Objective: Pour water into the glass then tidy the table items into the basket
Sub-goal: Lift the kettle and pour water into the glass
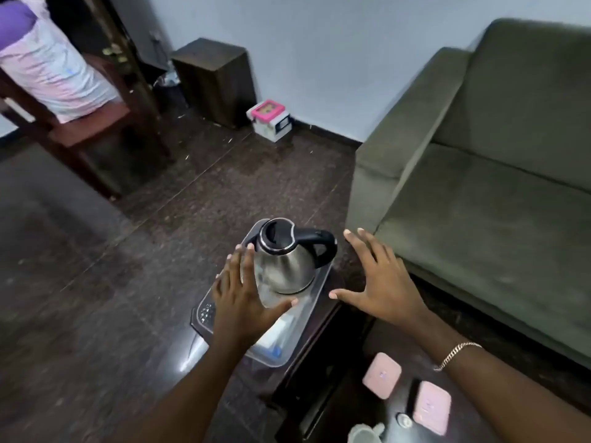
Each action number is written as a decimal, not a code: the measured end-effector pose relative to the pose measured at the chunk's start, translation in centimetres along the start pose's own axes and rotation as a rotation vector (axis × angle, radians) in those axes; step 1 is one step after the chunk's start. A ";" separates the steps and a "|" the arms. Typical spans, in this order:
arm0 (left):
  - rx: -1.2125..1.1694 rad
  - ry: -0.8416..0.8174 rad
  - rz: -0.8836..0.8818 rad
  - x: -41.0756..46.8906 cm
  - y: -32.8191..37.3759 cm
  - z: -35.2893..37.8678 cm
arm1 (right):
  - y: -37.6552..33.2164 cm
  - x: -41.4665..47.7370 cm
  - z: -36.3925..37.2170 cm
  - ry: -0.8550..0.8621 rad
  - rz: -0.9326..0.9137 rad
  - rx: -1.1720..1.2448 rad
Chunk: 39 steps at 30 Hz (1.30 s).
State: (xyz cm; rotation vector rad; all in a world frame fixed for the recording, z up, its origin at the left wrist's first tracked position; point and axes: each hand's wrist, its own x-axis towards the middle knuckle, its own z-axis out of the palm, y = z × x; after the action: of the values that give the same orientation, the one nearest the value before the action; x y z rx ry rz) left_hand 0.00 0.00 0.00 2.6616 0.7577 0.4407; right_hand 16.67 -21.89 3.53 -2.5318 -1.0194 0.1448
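Hands spread on either side of the steel electric kettle with its black lid and handle (289, 257), which stands upright at the centre of the frame inside a clear plastic basket (315, 302) on the dark wooden desk (323, 343). Left hand (244, 292) is wide open, empty, fingers splayed, overlapping the kettle's left flank in the picture; whether it touches the steel cannot be told. Right hand (380, 282) is equally wide and empty, just right of the basket's rim. The kettle's black handle juts toward the right of the frame, so the right hand looks nearer to it and better placed to grasp. A pale glass (364, 434) shows partly at the bottom edge, right of centre, well apart from the kettle.
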 end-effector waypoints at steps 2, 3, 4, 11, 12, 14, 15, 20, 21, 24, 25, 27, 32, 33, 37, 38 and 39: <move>-0.137 -0.014 -0.130 -0.8 -2.4 1.5 | -0.8 1.7 2.6 -0.037 -0.021 0.096; -0.172 -0.010 -0.166 -1.2 -3.7 2.6 | -1.0 2.5 3.8 -0.040 -0.034 0.112; -0.201 -0.021 -0.220 -1.7 -5.0 3.4 | -1.1 3.4 5.2 -0.039 -0.046 0.131; -0.425 0.046 -0.437 -1.1 -13.0 8.9 | -1.1 10.2 11.2 0.050 -0.119 0.311; -0.418 0.041 -0.435 -0.9 -13.6 9.5 | -0.9 10.9 11.7 0.052 -0.114 0.333; -0.442 0.029 -0.426 -0.2 -14.9 10.6 | -0.8 12.4 12.3 0.007 -0.086 0.348; -0.459 0.029 -0.414 0.3 -15.4 11.0 | -0.7 13.1 12.4 -0.049 -0.066 0.336; -0.474 0.024 -0.386 1.8 -15.6 12.1 | -0.4 16.6 11.8 -0.377 -0.011 0.323; -0.484 0.029 -0.395 2.0 -15.7 12.2 | -0.6 17.1 11.7 -0.441 -0.003 0.347; -0.509 0.033 -0.425 2.2 -15.9 12.2 | -1.0 17.9 12.0 -0.574 0.007 0.404; -0.521 0.032 -0.438 2.2 -16.0 12.3 | -1.0 18.0 12.2 -0.584 0.016 0.409; -0.537 0.035 -0.467 2.3 -16.1 12.4 | -1.1 17.8 12.6 -0.562 0.035 0.412; -0.521 0.041 -0.481 2.3 -16.4 12.7 | -1.3 16.9 13.2 -0.446 0.063 0.482; -0.522 0.037 -0.483 2.3 -16.5 12.6 | -1.4 16.8 13.3 -0.438 0.063 0.495; -0.492 0.042 -0.448 2.2 -17.0 12.0 | -1.8 16.1 13.5 -0.413 0.060 0.508; -0.481 0.050 -0.436 2.1 -17.0 11.8 | -1.8 15.9 13.2 -0.403 0.058 0.515; -0.478 0.058 -0.425 2.1 -16.8 11.6 | -1.9 15.6 12.7 -0.387 0.052 0.518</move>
State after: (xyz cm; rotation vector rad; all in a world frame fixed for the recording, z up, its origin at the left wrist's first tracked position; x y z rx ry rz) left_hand -1.41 11.86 -16.61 1.9904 1.0519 0.5078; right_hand 23.77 -5.79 -6.47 -2.0896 -0.9011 0.8280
